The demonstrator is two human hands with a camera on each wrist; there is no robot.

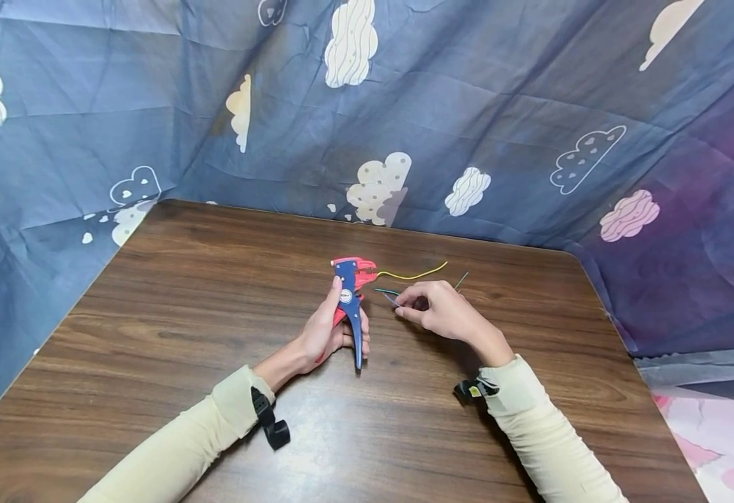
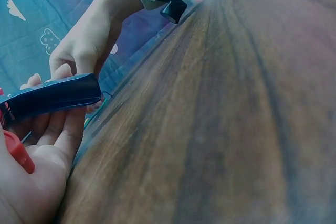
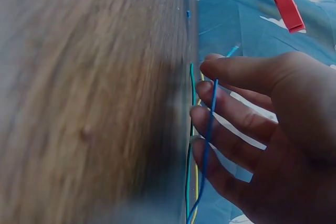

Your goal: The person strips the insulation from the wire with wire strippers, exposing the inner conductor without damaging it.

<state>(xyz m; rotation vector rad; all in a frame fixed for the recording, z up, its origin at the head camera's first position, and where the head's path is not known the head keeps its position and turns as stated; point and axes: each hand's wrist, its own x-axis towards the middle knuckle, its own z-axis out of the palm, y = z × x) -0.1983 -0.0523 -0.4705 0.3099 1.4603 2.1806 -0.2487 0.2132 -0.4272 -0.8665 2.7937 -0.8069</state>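
Note:
My left hand [image 1: 323,335] grips a wire stripper [image 1: 346,279] with blue and red handles, its red head pointing to the right. The thumb lies along the blue body, and the fingers are behind the handles. To its right, my right hand [image 1: 447,311] pinches a thin blue wire [image 3: 212,111] between thumb and fingertips. One short end of that wire sticks out past the fingers toward the stripper; the rest trails back under the palm. A green wire [image 3: 190,129] runs beneath the right hand. Beyond it lies a curved yellow wire [image 1: 414,277], one end close to the stripper's head in the head view.
The wooden table [image 1: 184,314] reaches back to a dark blue cloud-printed curtain [image 1: 304,126]. A tiny blue piece [image 3: 188,14] lies on the tabletop in the right wrist view. Black straps [image 1: 272,423] hang from both wrists.

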